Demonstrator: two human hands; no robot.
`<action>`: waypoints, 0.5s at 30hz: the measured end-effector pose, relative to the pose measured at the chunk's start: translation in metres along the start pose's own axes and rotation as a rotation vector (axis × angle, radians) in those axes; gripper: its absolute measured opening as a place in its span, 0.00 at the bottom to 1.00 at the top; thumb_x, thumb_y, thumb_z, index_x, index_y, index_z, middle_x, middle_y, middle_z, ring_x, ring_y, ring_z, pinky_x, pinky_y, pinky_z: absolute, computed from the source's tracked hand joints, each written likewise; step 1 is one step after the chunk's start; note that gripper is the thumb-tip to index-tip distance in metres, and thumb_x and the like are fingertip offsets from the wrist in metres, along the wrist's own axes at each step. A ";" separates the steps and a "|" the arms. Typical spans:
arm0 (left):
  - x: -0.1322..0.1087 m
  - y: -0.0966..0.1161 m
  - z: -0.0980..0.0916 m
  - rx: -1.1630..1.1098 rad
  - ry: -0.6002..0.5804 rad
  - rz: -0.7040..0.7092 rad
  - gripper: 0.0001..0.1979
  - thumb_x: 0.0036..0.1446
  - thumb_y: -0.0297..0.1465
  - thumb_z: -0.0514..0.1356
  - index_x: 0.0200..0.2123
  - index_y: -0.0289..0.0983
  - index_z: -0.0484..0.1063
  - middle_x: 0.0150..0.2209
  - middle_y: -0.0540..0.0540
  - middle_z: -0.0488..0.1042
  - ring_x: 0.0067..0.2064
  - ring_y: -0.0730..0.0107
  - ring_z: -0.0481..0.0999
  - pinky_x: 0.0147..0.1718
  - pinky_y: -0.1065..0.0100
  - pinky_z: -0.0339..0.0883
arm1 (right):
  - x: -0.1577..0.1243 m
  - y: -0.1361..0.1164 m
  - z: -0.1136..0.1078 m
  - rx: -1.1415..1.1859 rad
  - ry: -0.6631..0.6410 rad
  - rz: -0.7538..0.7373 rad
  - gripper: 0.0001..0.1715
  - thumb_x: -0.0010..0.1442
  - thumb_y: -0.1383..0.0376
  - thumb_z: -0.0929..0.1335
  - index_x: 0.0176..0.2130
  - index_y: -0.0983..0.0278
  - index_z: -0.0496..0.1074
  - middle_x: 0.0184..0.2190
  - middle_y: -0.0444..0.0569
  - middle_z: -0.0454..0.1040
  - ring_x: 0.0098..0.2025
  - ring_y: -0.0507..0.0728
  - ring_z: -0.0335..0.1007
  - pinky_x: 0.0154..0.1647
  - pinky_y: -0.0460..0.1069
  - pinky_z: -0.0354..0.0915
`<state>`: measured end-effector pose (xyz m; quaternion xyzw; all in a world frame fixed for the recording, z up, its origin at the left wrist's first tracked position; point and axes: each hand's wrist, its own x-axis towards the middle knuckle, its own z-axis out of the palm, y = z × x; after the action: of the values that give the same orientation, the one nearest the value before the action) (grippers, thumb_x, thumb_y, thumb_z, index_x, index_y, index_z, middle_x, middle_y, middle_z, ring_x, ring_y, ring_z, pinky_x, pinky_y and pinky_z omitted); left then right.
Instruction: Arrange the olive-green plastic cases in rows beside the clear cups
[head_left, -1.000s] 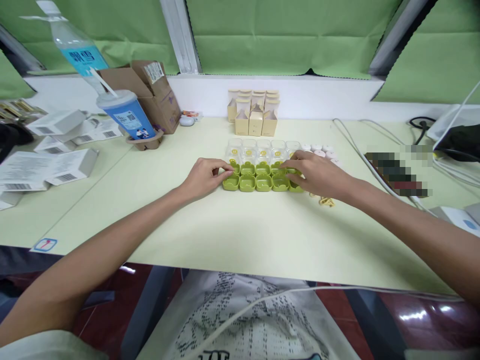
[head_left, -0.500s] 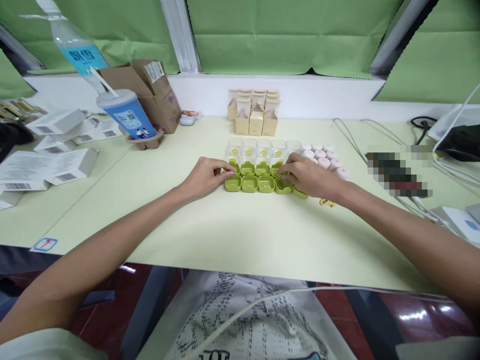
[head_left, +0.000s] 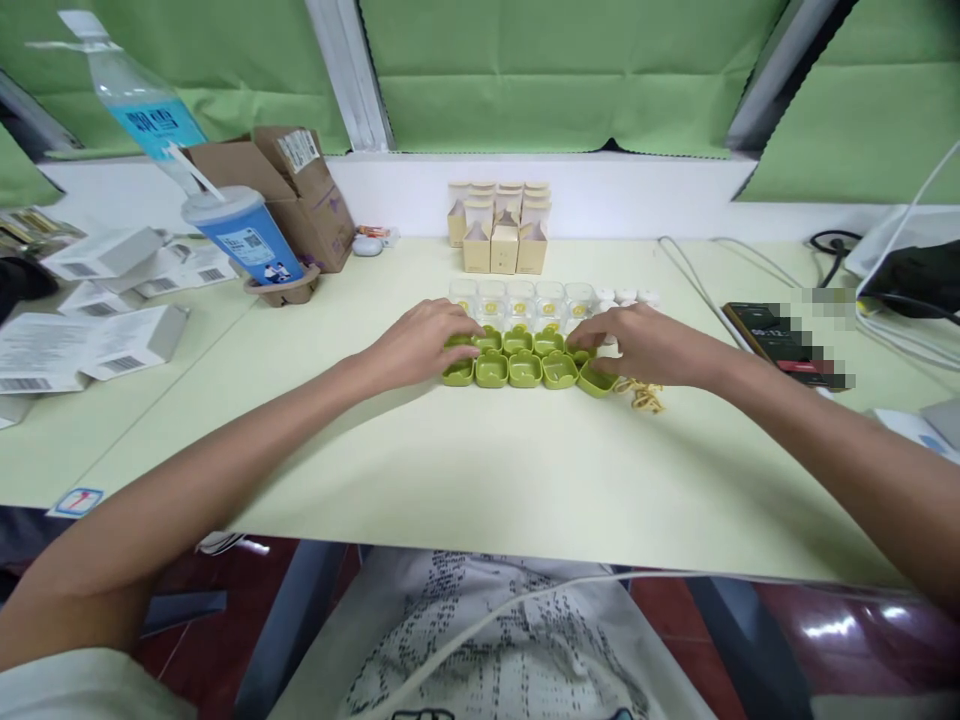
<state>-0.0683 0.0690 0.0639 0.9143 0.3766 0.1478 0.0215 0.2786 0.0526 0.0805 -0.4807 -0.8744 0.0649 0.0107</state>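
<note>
Two rows of small green cups (head_left: pixel 525 369) with lobed rims stand close together on the table. At their left end is my left hand (head_left: pixel 420 345), thumb and fingers apart, reaching over the leftmost cups. My right hand (head_left: pixel 637 345) is at the right end, its thumb and fingers bent around a back-row green cup (head_left: pixel 580 354), which they partly hide. The front cup (head_left: pixel 598 380) below it sits slightly askew. Behind the rows stand clear plastic cups (head_left: pixel 520 300) with yellow marks. White round pieces (head_left: pixel 626 297) are partly covered by my right hand.
Yellowish loops (head_left: pixel 643 394) lie beside the right end. Open cream boxes (head_left: pixel 505 245) stand near the wall. To the left are a blue drink cup (head_left: pixel 251 240), a cardboard box (head_left: pixel 319 210) and white boxes (head_left: pixel 135 340). Cables (head_left: pixel 697 270) and a phone (head_left: pixel 776 340) lie right.
My left thumb and fingers have spread from a pinch at the leftmost cups. My right hand has shifted to the rightmost cups, uncovering more of the yellowish loops. The view has moved slightly.
</note>
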 end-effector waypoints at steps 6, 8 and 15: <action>0.012 0.002 -0.001 0.014 -0.226 -0.007 0.15 0.72 0.34 0.63 0.56 0.40 0.85 0.50 0.42 0.87 0.50 0.55 0.84 0.48 0.62 0.70 | 0.005 -0.008 0.009 -0.028 0.044 0.076 0.27 0.64 0.70 0.70 0.61 0.61 0.82 0.45 0.48 0.87 0.49 0.63 0.81 0.44 0.53 0.69; 0.012 0.003 -0.002 -0.020 -0.233 -0.022 0.14 0.71 0.32 0.63 0.55 0.40 0.86 0.48 0.43 0.88 0.49 0.56 0.85 0.46 0.64 0.69 | 0.005 -0.009 0.008 -0.010 0.028 0.067 0.32 0.63 0.70 0.69 0.64 0.60 0.80 0.44 0.47 0.87 0.45 0.62 0.82 0.43 0.53 0.69; 0.013 0.001 -0.004 -0.026 -0.226 -0.021 0.15 0.70 0.31 0.61 0.53 0.42 0.87 0.47 0.44 0.88 0.44 0.60 0.84 0.41 0.66 0.67 | 0.007 -0.001 0.005 -0.046 0.012 -0.047 0.33 0.63 0.71 0.68 0.65 0.57 0.79 0.46 0.51 0.86 0.46 0.62 0.79 0.42 0.53 0.66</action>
<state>-0.0600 0.0776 0.0710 0.9206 0.3796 0.0486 0.0771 0.2736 0.0577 0.0754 -0.4604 -0.8867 0.0418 0.0063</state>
